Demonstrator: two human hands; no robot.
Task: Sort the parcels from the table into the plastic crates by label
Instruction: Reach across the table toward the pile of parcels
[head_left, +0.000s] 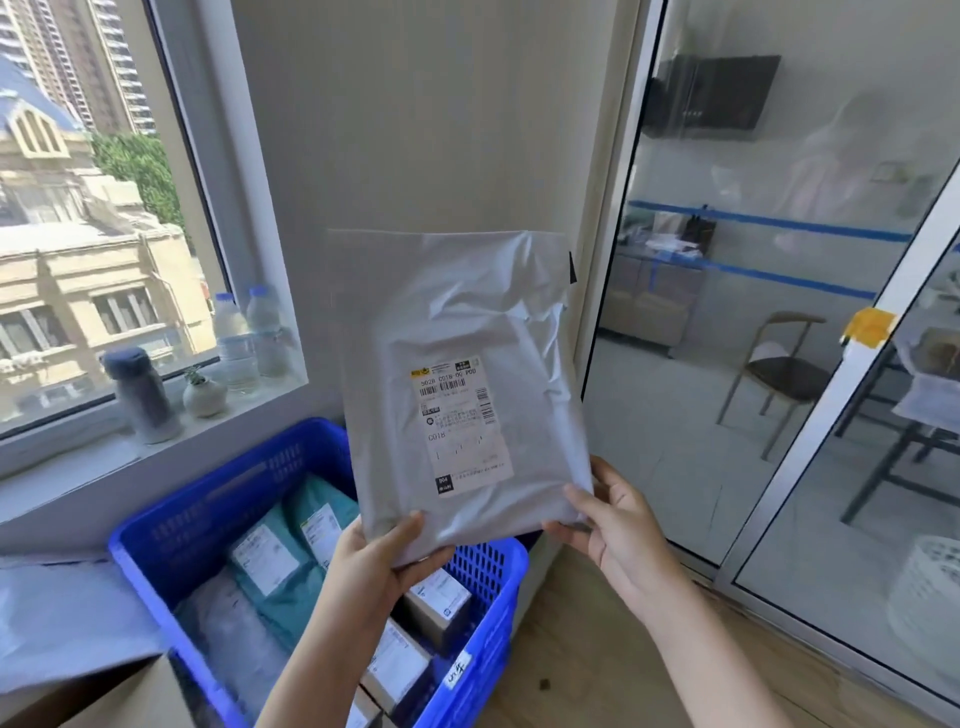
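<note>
The left hand and right hand pinch the crumpled grey plastic parcel by its bottom corners, upright above the fingers. I fear the slick film slips into the blue slotted plastic crate below them (maybe the wrong one).

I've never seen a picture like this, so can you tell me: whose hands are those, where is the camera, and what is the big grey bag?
There is no machine here, just a person. The camera sits on their head and looks forward and down, so you see their own two hands. The left hand and the right hand each hold the bottom edge of a grey plastic parcel, lifted so its white label faces the camera. Below it stands a blue crate with teal parcels and small boxes inside. On the windowsill behind stand water bottles and a dark flask.
</note>
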